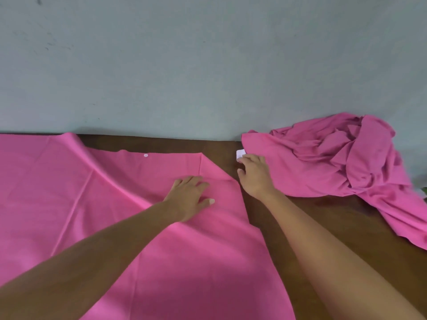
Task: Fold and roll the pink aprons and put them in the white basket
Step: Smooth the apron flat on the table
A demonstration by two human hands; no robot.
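A pink apron [97, 204] lies spread flat over the left and middle of the brown table [323, 218], with one corner folded over near its far right edge. My left hand [189, 197] presses flat on it with straight fingers, just inside that edge. My right hand [253, 174] is on the bare table between the spread apron and a crumpled heap of pink aprons [342, 158]. Its fingers are loosely bent, and the fingertips touch a small white piece [240, 154] at the heap's left edge. No white basket is in view.
A grey-blue wall [208, 65] runs right behind the table's far edge. The crumpled heap trails down toward the table's right side. A small white dot [145, 155] shows on the spread apron's far edge.
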